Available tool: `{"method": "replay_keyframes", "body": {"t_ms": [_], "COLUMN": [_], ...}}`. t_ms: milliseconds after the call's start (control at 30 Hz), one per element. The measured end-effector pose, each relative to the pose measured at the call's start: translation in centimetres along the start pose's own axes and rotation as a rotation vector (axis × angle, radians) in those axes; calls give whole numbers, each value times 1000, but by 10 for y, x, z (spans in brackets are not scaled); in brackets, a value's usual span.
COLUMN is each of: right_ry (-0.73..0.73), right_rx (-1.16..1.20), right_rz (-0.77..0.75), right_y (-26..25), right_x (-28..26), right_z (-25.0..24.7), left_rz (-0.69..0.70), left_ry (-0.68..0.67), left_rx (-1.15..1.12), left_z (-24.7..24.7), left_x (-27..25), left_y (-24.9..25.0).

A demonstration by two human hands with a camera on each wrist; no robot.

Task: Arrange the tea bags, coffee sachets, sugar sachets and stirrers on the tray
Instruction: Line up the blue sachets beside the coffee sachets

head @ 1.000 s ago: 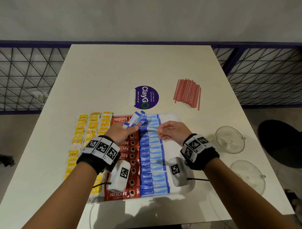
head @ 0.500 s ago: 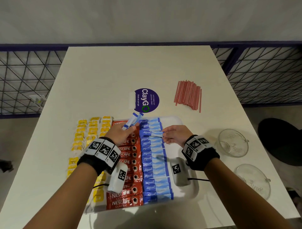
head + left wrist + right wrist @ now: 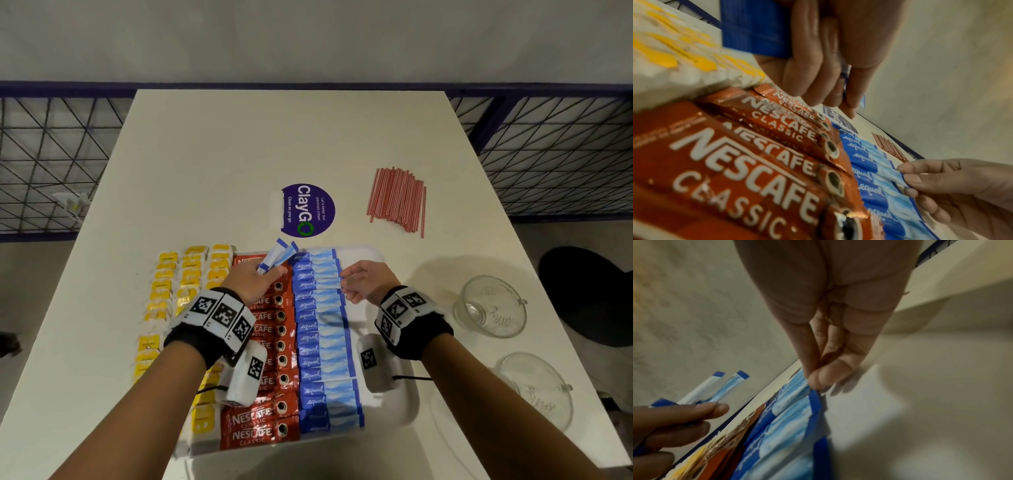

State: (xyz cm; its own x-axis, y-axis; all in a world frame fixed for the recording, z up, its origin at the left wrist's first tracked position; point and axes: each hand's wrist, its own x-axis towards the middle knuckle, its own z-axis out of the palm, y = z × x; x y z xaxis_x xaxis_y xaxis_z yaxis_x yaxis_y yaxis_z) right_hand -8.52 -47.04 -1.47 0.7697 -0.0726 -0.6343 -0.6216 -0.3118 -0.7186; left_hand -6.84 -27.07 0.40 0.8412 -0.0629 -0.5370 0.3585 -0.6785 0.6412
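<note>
two glass bowls [image 3: 490, 306], one tray [image 3: 394, 404], two hands [image 3: 363, 279]

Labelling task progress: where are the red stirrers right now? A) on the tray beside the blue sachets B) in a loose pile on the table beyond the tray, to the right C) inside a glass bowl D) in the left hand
B: the head view shows the red stirrers lying as a loose pile on the bare table, past the far right corner of the tray, not touched by either hand.
</note>
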Motion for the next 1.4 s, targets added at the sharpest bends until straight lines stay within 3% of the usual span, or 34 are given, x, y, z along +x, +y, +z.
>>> {"method": "replay_keyframes", "body": {"t_ms": [967, 1167, 1400], "right_ry": [93, 101, -27], "right_rx": [-83, 17, 196], "right_rz": [18, -32, -171], "right_y": [-1, -5, -15], "right_x": [3, -4, -20], "right_z": [3, -5, -9], "left_rz": [-63, -77, 128], "left_ry": [-19, -26, -130], "left_rx": [10, -171, 42], "left_z": [1, 1, 2], "left_x": [-4, 0, -13], "left_y": [4, 2, 16]}}
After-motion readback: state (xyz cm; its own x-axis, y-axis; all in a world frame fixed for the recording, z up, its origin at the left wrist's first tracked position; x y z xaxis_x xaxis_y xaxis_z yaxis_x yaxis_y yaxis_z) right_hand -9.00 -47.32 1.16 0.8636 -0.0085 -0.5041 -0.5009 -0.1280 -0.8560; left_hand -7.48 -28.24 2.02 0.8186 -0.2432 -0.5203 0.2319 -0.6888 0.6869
